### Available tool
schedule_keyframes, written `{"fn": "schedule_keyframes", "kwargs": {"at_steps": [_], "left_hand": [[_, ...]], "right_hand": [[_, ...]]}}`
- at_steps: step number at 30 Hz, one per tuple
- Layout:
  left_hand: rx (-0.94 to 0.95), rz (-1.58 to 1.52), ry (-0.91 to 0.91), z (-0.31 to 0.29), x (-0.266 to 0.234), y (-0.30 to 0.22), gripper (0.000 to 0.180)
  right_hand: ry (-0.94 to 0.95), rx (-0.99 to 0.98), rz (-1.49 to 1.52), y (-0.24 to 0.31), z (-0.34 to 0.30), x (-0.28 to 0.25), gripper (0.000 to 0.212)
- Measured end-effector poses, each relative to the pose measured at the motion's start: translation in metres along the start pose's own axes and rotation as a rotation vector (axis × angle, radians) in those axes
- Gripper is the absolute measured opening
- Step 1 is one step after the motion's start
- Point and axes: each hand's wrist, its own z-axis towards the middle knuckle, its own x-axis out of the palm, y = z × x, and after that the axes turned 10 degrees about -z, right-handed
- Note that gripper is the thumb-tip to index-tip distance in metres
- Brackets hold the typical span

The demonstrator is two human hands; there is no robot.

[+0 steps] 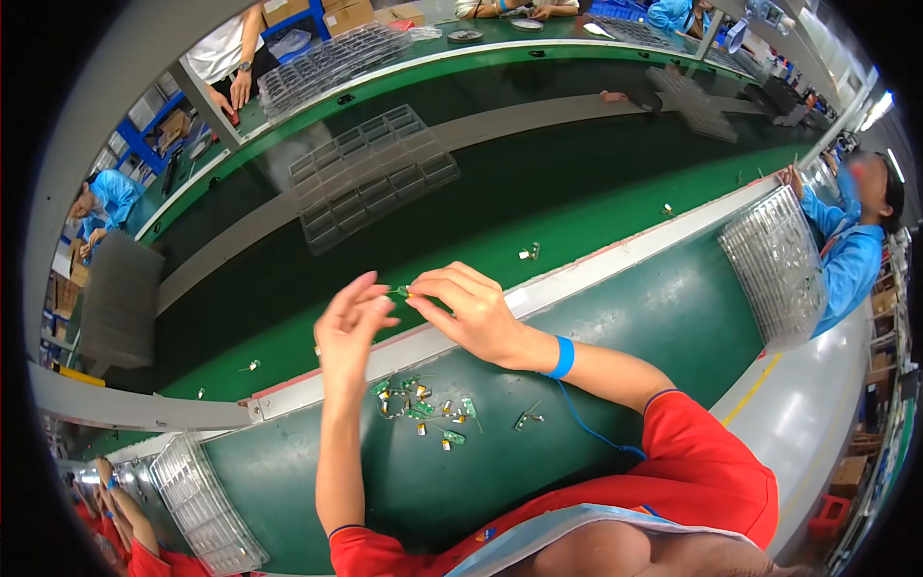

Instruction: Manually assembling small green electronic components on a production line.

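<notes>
Right hand [476, 313] pinches a small green circuit board [403, 290] near the green desk's far edge [596, 273]. Left hand [348, 322] half-open, hold unclear

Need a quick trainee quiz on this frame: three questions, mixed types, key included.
1. True or false: the blue wristband is on the right wrist.
2. What lies in a loose cluster on the worktop?
A) screwdrivers
B) small circuit boards
C) cups
3. Fill in: the right hand pinches a small piece coloured ____.

Key: 1 true; 2 B; 3 green.
</notes>
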Motion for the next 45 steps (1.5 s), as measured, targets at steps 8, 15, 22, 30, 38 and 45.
{"fn": "schedule_keyframes", "kwargs": {"at_steps": [8, 15, 22, 30, 38, 45], "left_hand": [[-0.034, -0.145, -0.008, -0.008, 0.016, 0.009, 0.021], [-0.006, -0.068, 0.063, -0.013, 0.006, 0.005, 0.019], [-0.046, -0.079, 0.082, -0.016, 0.007, -0.007, 0.018], [0.206, 0.007, 0.062, -0.023, 0.019, -0.003, 0.015], [0.038, -0.063, 0.117, -0.028, 0.020, -0.019, 0.022], [0.066, -0.066, 0.130, -0.034, 0.021, -0.023, 0.022]], "right_hand": [[0.054, -0.053, 0.010, 0.009, 0.006, -0.012, 0.017], [0.216, 0.052, 0.073, 0.013, 0.013, -0.021, 0.015], [0.186, -0.113, -0.071, 0.023, 0.018, -0.031, 0.018], [0.291, 0.278, 0.144, 0.029, 0.018, -0.038, 0.011], [0.320, 0.518, 0.344, 0.027, 0.022, -0.044, 0.009], [0.345, 0.570, 0.447, 0.027, 0.024, -0.046, 0.010]]}}
